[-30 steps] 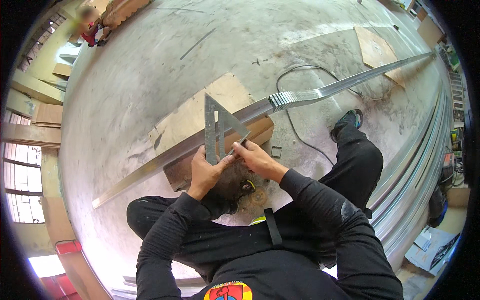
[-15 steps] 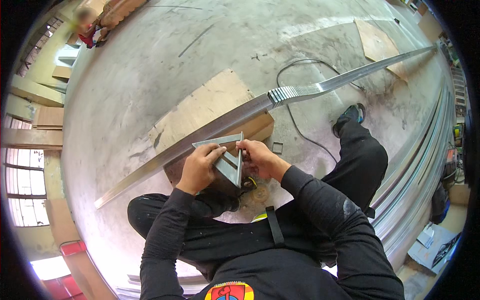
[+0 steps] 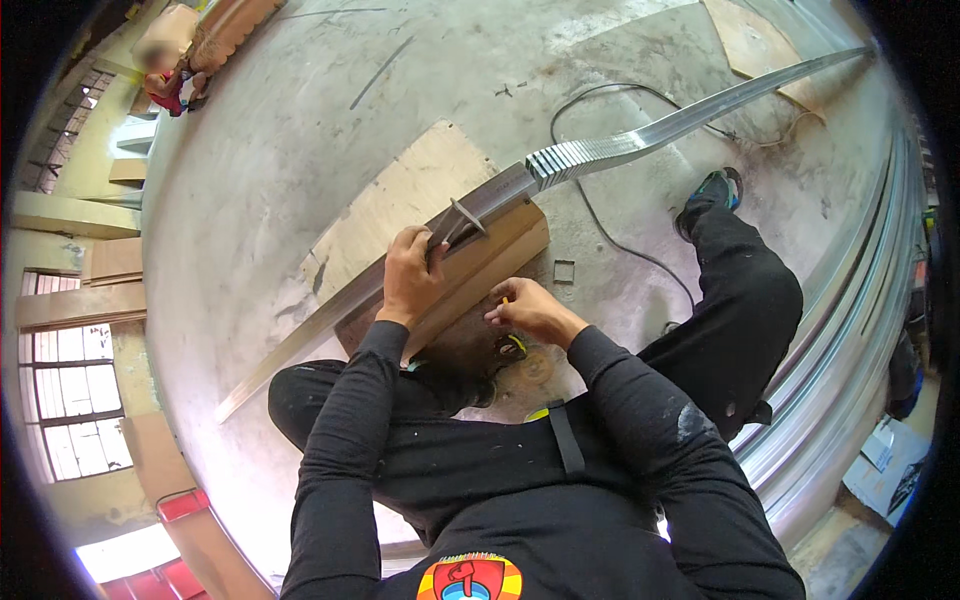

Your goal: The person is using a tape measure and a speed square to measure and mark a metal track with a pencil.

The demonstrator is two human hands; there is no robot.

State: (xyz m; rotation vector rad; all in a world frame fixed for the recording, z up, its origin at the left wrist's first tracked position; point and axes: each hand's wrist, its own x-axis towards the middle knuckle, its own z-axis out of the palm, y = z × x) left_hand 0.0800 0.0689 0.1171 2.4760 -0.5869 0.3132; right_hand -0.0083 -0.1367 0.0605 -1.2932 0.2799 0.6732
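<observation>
Fingers of the left hand (image 3: 410,278) pinch a metal square (image 3: 468,217) at their tips, over the metal channel (image 3: 506,190) | right hand (image 3: 537,311), to their right, pinches a small yellow item (image 3: 506,299) | apparently aligning; next calls for steadiness

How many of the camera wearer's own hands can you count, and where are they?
2: the left hand holds a metal set square at the metal channel; the right hand, nearer the body, holds a small yellow object. Neither is hidden.
</observation>
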